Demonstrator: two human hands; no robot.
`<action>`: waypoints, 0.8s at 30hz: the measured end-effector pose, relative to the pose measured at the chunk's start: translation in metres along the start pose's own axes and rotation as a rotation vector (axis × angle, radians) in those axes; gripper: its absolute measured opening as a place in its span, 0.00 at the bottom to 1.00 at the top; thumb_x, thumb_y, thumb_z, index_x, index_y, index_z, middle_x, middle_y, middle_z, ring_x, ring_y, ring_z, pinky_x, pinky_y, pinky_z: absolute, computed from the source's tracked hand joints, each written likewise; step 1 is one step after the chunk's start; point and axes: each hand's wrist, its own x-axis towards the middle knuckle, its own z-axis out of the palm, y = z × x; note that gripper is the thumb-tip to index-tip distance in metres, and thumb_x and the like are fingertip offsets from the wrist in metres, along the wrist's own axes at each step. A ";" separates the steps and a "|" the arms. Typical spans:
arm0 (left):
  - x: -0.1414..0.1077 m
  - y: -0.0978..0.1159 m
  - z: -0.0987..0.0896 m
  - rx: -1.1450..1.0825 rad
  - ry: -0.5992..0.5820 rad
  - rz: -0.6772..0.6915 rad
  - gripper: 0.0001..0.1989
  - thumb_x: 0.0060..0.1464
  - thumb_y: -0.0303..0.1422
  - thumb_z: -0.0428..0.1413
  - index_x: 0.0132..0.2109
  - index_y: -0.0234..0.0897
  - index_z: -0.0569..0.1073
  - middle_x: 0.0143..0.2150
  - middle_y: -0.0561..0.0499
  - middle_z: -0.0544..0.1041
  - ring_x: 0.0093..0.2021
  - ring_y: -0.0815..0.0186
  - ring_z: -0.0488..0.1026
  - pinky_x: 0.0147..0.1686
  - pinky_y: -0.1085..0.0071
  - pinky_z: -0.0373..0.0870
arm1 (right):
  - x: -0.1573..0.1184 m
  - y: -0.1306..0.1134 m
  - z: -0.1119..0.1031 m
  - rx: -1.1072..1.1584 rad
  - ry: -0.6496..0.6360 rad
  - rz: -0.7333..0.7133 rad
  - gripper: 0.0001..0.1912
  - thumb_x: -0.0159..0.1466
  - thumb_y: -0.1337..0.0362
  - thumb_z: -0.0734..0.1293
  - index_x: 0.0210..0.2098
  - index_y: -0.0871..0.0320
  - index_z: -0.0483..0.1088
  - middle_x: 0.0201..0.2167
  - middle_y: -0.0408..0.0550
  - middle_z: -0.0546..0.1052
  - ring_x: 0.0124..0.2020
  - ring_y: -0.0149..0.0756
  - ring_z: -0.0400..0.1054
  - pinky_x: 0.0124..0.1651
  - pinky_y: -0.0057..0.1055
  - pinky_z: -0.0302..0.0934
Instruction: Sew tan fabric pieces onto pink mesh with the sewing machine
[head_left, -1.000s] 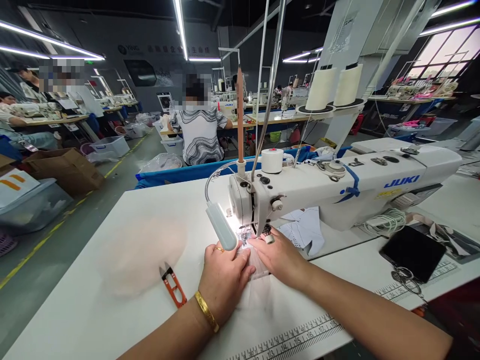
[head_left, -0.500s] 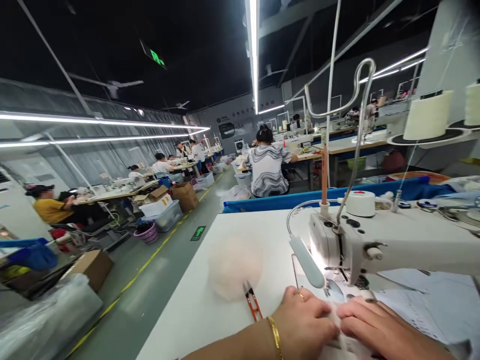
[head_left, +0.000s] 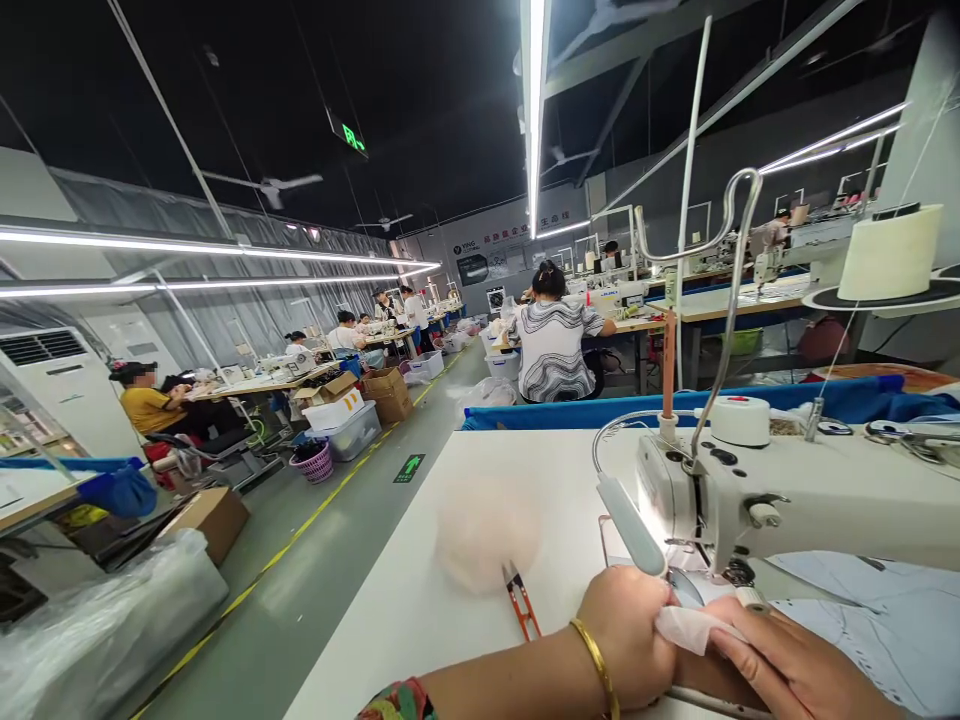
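Note:
A small piece of thin white fabric [head_left: 688, 628] stretches between my two hands, just in front of the needle area of a white sewing machine [head_left: 817, 500]. My left hand [head_left: 628, 632], with a gold bangle at the wrist, is closed on one end of it. Thumb and fingers of my right hand [head_left: 780, 655] pinch the other end. To the left, thread snips [head_left: 520, 600] with orange handles lie on the white table [head_left: 405, 610]. Their tips touch the edge of a sheer, pale pink round piece of fabric [head_left: 487, 530].
A grey lamp [head_left: 631, 525] shines beside the needle. White paper with markings [head_left: 877, 610] lies right of my hands. Blue cloth [head_left: 510, 415] hangs along the table's far edge. A cone of thread [head_left: 889, 255] stands at the right. A person [head_left: 555, 340] sits ahead; others work farther off.
My left hand has curled into a fist and both hands have lifted the fabric, which now shows between them. The whole view has shifted slightly, so everything sits farther right.

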 end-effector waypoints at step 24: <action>0.015 -0.008 -0.022 -0.253 -0.017 0.156 0.18 0.63 0.35 0.54 0.24 0.38 0.74 0.26 0.52 0.72 0.28 0.67 0.70 0.29 0.71 0.65 | 0.018 -0.026 -0.025 -0.111 -0.186 0.202 0.27 0.79 0.53 0.50 0.30 0.55 0.68 0.28 0.46 0.75 0.32 0.37 0.68 0.39 0.33 0.60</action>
